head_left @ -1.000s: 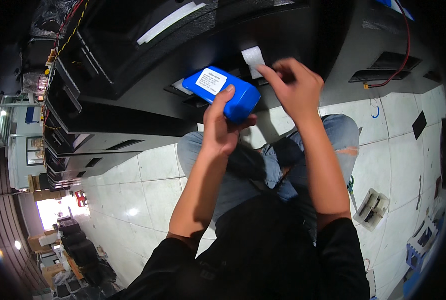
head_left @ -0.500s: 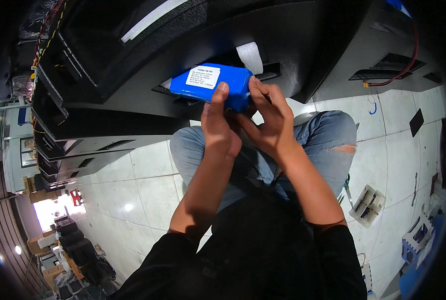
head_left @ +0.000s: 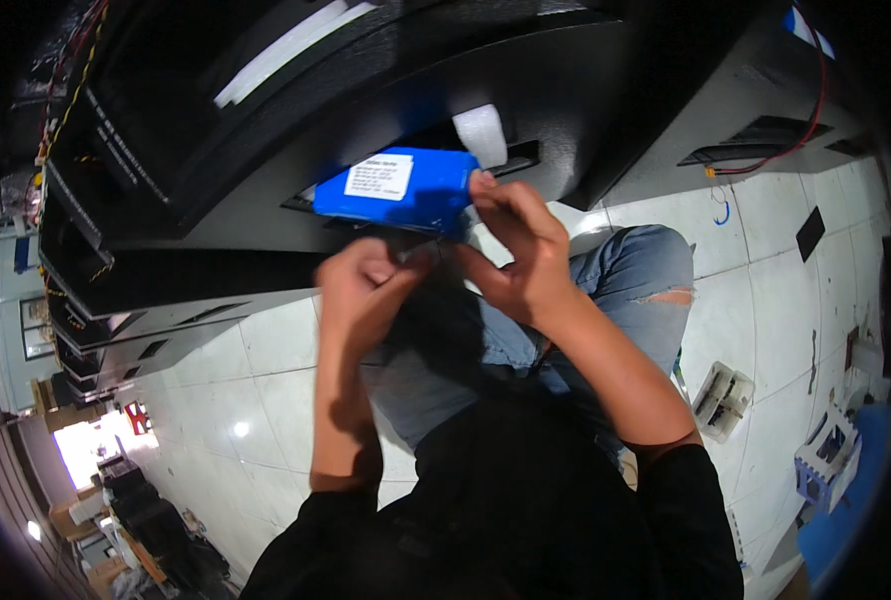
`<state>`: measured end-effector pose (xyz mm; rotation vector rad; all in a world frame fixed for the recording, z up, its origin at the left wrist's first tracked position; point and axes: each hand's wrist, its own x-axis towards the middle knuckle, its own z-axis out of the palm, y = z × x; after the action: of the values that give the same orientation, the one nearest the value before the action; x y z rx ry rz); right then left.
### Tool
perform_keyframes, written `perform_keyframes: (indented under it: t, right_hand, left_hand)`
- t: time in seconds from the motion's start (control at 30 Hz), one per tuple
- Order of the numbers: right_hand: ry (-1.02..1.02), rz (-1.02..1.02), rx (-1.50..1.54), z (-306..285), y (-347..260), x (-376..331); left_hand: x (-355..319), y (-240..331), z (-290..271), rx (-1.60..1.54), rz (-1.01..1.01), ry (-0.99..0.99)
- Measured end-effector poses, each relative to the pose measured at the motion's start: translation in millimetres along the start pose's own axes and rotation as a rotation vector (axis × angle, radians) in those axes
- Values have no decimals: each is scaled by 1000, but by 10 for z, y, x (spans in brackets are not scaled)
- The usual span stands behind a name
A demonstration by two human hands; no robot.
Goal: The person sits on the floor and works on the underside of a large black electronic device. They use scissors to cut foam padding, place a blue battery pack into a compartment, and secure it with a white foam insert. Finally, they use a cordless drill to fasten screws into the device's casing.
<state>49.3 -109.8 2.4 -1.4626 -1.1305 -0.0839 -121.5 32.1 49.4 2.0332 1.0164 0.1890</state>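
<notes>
A blue shrink-wrapped battery pack (head_left: 440, 190) with a white printed label (head_left: 379, 177) lies tilted at a slot in a black panel (head_left: 266, 170) in front of me. My right hand (head_left: 526, 250) grips the pack's right end, its index fingertip on the upper corner and the thumb lower down. Just below the pack, my left hand (head_left: 361, 290) is off it, fingers curled and thumb pressed to the index finger. Whatever may be pinched there is too small and blurred to make out. A white foam strip (head_left: 481, 135) sticks out of the slot behind the pack.
At right, a red cable with a yellow connector (head_left: 711, 172) hangs by another black panel. A parts tray (head_left: 723, 402), a dark flat piece (head_left: 811, 235) and a step stool (head_left: 828, 458) stand or lie on the tiled floor. More black housings line the left.
My left hand has let go of the battery pack and moved down and left, its fingers curling. My right hand stays on the pack. The whole view has shifted slightly.
</notes>
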Motion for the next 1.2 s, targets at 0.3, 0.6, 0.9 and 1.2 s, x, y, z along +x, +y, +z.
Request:
perform_keyframes:
  t: [0.3, 0.6, 0.9, 1.2]
  right_hand:
    - [19, -48, 3, 188, -66, 16]
    - [9, -70, -30, 191, -50, 169]
    - [9, 120, -24, 129, -159, 297]
    - [-31, 240, -35, 87, -24, 476]
  left_hand:
    - [930, 1136, -783, 928, 986, 549]
    - [933, 1248, -699, 872, 1023, 503]
    - [941, 1190, -715, 851, 1015, 514]
    - [804, 1304, -702, 792, 916, 474]
